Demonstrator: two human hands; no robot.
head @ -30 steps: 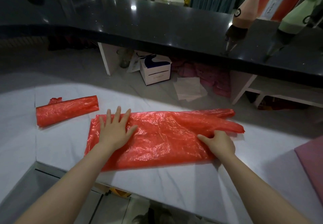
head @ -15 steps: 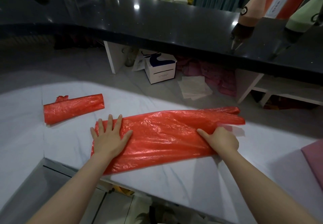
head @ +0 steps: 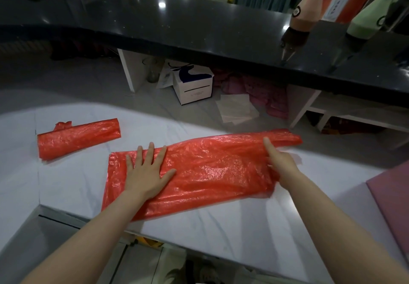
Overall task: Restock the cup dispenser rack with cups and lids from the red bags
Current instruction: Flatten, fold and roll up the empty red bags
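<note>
Two red bags on the white counter [head: 243,228], and both hands are busy on the bigger one. That flat bag [head: 210,170] lies near the counter's front edge, its long axis running left to right with a slight climb toward the far right, where the narrow handle end tapers off and points right and away from the person. Its squared-off bottom end points left. The left hand [head: 146,173] is spread out, fingers straight, palm pressing down on the bag's left end; I'd say that is there to pin the thin plastic so it won't slide or billow. The right hand [head: 280,162] is at the bag's right end, forefinger stretched out on top of the film while the remaining fingers look curled at the near edge; whether they actually pinch the plastic I cannot tell from here. My guess is that this hand is smoothing or folding while the other anchors.

The bag looks empty and pressed flat, so by my judgement it is being tidied away, not unpacked. Left of it, a little apart, sits the rolled bag [head: 78,138], a tight roll with its long axis also roughly left to right, a knotted tuft sticking out at its far left end. No cups, lids or dispenser rack in sight.
</note>
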